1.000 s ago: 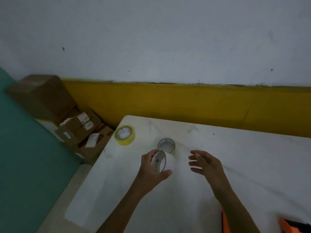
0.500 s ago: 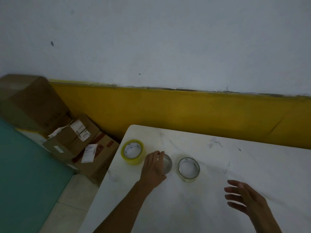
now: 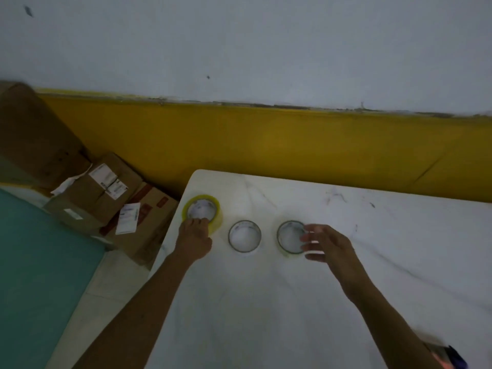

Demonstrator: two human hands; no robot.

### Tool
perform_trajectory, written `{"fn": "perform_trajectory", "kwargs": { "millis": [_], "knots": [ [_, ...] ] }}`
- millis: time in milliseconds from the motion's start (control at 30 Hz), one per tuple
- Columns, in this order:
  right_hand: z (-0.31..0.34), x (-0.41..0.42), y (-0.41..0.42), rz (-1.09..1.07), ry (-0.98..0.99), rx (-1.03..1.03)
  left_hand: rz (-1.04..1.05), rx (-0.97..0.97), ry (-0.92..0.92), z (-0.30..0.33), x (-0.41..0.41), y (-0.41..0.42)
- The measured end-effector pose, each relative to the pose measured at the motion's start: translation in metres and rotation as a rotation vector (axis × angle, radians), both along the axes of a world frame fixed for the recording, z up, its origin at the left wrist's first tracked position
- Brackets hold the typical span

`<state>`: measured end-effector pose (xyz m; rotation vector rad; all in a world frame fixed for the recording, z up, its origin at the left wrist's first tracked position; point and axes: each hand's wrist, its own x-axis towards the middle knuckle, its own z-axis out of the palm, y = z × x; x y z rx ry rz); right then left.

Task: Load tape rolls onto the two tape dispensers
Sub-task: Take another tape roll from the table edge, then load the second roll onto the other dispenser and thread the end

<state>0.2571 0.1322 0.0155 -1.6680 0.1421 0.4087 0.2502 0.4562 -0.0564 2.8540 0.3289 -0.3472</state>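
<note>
Yellow roll (image 3: 203, 212) now under our left hand (image 3: 195, 241).
Clear roll (image 3: 245, 236) set down; right hand (image 3: 328, 245) open by 3rd roll (image 3: 290, 237) (no dispensers visible), left grip unclear.

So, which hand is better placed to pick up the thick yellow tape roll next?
The left hand. Its fingers already rest on the near rim of the yellow tape roll at the table's left corner. The right hand is beside the rightmost thin roll.

A white marbled table (image 3: 346, 302) stands against a grey wall (image 3: 239, 49) with a yellow lower band (image 3: 266, 139). Off the table's left edge, brown cardboard boxes (image 3: 95, 195) with white labels lie on the floor beside a teal surface (image 3: 34, 262)
</note>
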Motion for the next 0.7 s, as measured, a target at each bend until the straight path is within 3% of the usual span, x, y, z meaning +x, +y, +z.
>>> {"fn": "perform_trajectory", "kwargs": {
  "millis": [100,200,300,400,467,567,700],
  "knots": [
    [0.005,0.004,0.006,0.035,0.005,0.013,-0.008,0.058,-0.041,-0.018,-0.006,0.012],
    [0.011,0.002,0.002,0.06,0.005,0.017,0.208,-0.101,-0.009,0.013,-0.014,0.007],
    [0.018,-0.002,-0.001,0.061,-0.016,0.029,0.517,-0.357,-0.153,0.059,-0.034,-0.02],
    [0.036,-0.01,0.002,0.166,-0.041,0.065,0.726,-1.012,-0.237,0.098,-0.072,-0.073],
    [0.05,-0.023,0.003,0.333,-0.049,0.008,0.758,-1.316,-0.189,0.109,-0.089,-0.113],
    [0.063,-0.048,-0.019,0.429,-0.07,-0.139,0.743,-1.507,-0.104,0.118,-0.099,-0.186],
    [0.067,-0.076,-0.097,0.231,-0.096,-0.174,0.644,-1.569,-0.053,0.13,-0.11,-0.287]
  ]
}}
